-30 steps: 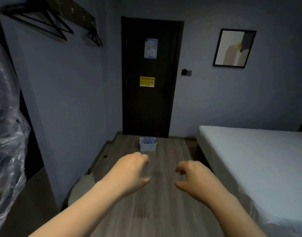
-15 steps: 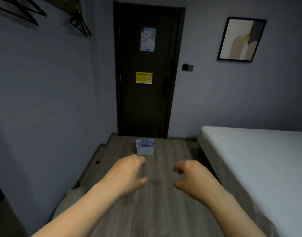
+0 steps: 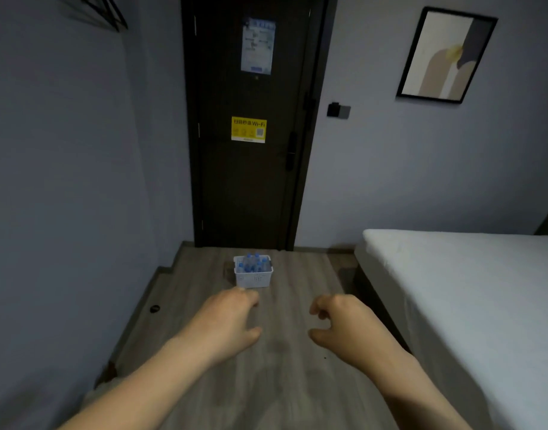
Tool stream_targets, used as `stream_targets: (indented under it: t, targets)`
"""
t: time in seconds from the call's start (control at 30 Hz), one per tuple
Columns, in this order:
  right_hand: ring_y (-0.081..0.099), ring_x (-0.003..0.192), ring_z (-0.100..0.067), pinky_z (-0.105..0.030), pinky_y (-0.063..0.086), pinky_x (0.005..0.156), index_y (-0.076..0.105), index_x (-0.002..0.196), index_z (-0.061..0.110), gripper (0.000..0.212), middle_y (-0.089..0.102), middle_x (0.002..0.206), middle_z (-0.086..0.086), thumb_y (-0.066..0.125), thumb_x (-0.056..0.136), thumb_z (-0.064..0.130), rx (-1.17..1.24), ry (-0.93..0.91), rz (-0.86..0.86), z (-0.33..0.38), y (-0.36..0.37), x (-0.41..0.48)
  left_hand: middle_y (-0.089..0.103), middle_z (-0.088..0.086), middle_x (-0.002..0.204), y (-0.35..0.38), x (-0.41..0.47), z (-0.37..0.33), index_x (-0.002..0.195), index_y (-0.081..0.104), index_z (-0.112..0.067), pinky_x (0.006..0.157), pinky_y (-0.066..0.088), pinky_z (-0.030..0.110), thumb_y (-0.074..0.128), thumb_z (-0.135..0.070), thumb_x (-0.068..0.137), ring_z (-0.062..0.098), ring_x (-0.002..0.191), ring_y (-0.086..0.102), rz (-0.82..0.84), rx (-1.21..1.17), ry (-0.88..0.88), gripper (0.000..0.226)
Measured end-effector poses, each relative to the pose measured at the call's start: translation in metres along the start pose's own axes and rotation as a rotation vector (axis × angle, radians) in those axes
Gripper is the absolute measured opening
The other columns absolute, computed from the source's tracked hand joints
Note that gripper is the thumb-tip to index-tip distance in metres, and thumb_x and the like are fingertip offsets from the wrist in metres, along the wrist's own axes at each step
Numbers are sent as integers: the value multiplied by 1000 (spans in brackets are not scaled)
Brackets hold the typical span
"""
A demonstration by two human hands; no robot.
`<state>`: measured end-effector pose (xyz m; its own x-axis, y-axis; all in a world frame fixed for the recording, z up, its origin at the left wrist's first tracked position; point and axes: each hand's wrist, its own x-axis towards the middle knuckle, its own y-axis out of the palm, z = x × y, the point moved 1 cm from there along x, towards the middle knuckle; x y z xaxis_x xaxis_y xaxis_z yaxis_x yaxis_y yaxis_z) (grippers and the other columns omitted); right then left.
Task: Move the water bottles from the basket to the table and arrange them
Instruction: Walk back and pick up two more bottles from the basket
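A small white basket (image 3: 254,279) stands on the wooden floor in front of the dark door. Several clear water bottles with blue caps (image 3: 252,264) stand upright inside it. My left hand (image 3: 227,321) and my right hand (image 3: 344,325) are stretched out in front of me, well short of the basket. Both hang with loosely curled fingers and hold nothing. No table is in view.
A dark door (image 3: 251,119) closes the far end of the narrow floor strip. A bed with a white sheet (image 3: 458,290) fills the right side. The grey wall (image 3: 64,181) runs along the left, with a small dark object (image 3: 154,308) on the floor beside it.
The view has moved forward toward the door and the basket looks larger. The plastic-wrapped thing at the left has dropped out of view. Both hands keep the same loose pose.
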<state>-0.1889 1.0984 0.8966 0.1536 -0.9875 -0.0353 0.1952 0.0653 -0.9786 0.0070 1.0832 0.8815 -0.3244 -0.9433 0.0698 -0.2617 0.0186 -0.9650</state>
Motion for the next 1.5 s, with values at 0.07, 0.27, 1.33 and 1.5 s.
stream_targets:
  t: [0.07,0.27,1.33,1.5]
  targets:
    - [59,103,-7,-25,51,90,58,124,26,39,63,115,7,65,86,33,11,7,4,-1,4,29,56,-3,121,4,25,14,120,54,-21,92,43,28,58,-41,86,15,111,54,10,-8,0,39]
    - [56,109,-8,-25,48,95,55,126,25,39,59,121,6,63,88,31,63,21,93,-18,19,130,54,-3,122,24,111,51,120,53,-21,92,41,23,59,-39,86,13,112,52,33,-42,-10,39]
    - [59,98,-5,-24,52,89,58,119,30,36,61,115,9,68,85,34,143,105,226,-150,57,639,59,-8,111,94,614,224,107,59,-28,74,42,20,64,-37,81,8,97,56,124,-133,-117,28]
    - [58,100,-5,-23,51,90,56,120,30,36,60,116,9,67,85,34,125,123,267,-147,68,719,60,-7,114,101,681,273,110,60,-25,77,43,17,66,-33,82,8,101,57,153,-170,-110,30]
